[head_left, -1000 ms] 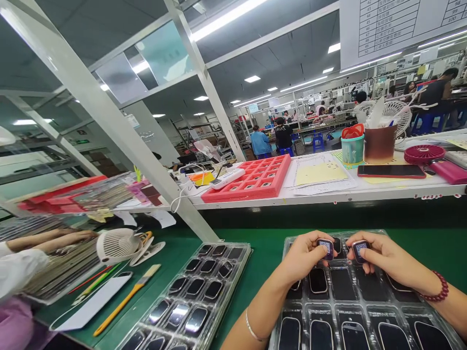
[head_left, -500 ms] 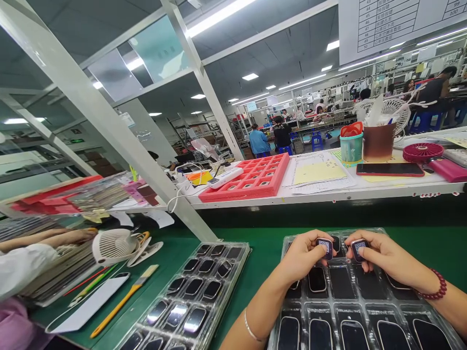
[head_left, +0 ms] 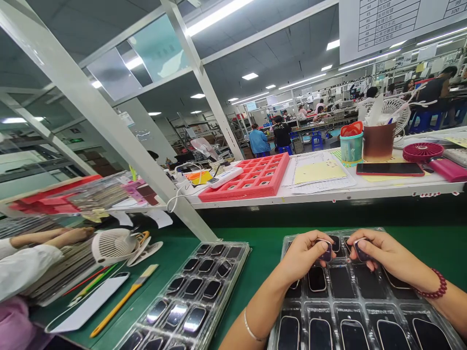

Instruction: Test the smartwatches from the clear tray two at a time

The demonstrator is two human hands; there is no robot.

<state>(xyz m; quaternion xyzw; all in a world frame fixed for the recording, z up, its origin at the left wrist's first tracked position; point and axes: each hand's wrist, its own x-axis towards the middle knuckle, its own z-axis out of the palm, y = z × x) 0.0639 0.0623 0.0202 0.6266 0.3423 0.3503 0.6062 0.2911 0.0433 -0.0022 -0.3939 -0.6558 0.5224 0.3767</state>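
My left hand (head_left: 304, 253) pinches a small rounded-square smartwatch body (head_left: 326, 249) between thumb and fingers, its dark screen towards me. In my right hand (head_left: 381, 249) is a second smartwatch body (head_left: 363, 250), held the same way with the thumb over its face. Both hands hover above the far part of a clear plastic tray (head_left: 337, 307). Watch bodies such as this one (head_left: 316, 279) sit in its pockets, and some pockets near my hands hold none. My wrists and fingers hide parts of the tray.
Left of my hands lies another clear tray (head_left: 233, 287) of watches. Beyond it are a brush (head_left: 124, 301), a white fan (head_left: 115, 246) and a co-worker's arm (head_left: 47, 238). A shelf (head_left: 310, 191) above the green bench carries a red foam tray (head_left: 251, 180), papers, a phone and cups.
The patterned code shown on both watch screens is gone; the screens now look dark. Both watches have tilted slightly in my fingers. At left, the co-worker's hand has shifted a little.
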